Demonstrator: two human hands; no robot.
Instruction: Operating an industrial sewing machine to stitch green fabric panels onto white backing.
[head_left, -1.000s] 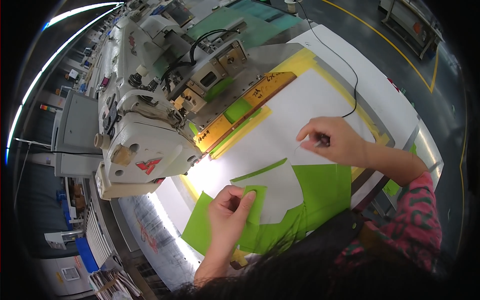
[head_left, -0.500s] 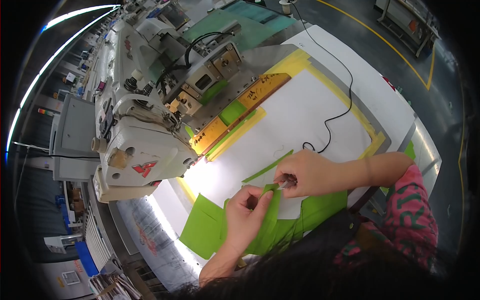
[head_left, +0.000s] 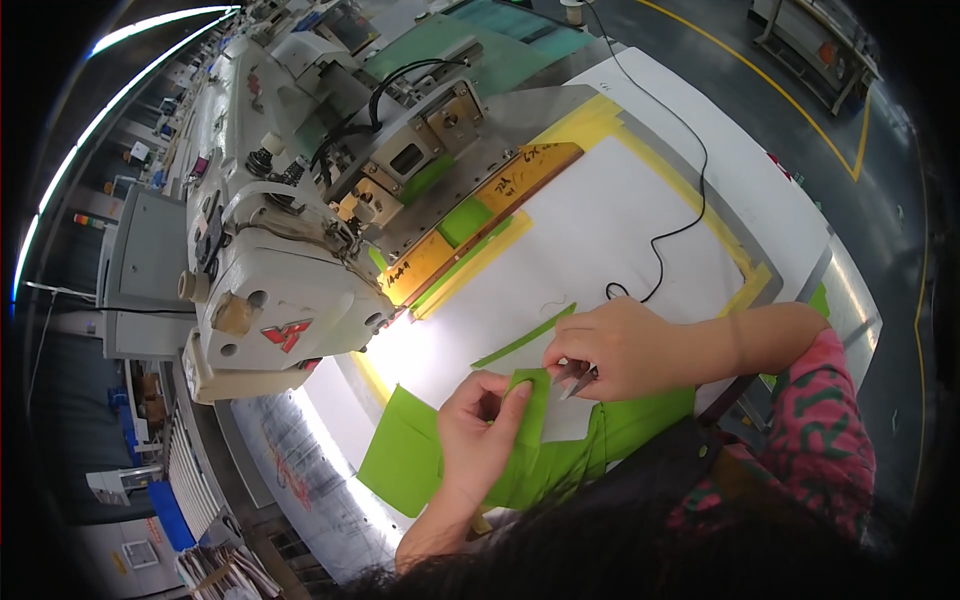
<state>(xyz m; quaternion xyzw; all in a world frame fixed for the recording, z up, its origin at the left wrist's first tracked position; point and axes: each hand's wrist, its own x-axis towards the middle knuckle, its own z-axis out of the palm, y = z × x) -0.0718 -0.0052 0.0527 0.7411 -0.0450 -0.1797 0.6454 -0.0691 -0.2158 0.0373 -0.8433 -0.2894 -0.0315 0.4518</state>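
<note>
My left hand pinches a folded edge of bright green fabric between thumb and fingers. Close to that edge, my right hand grips a small metal pair of thread snips; the blades show below its fingers, slightly apart from the cloth. A narrow green strip lies on the white surface just beyond both hands. More green fabric spreads under and left of my left wrist, and another part lies below my right forearm.
A large white sewing machine stands at the left, its lamp lighting the table. Beside it is a yellow-taped template bar with green cloth under it. A thin black cord runs over the white work surface.
The hands have drawn slightly apart. My left hand moved left with the fabric edge, and the snips came away from the cloth. The narrow strip shifted a little left.
</note>
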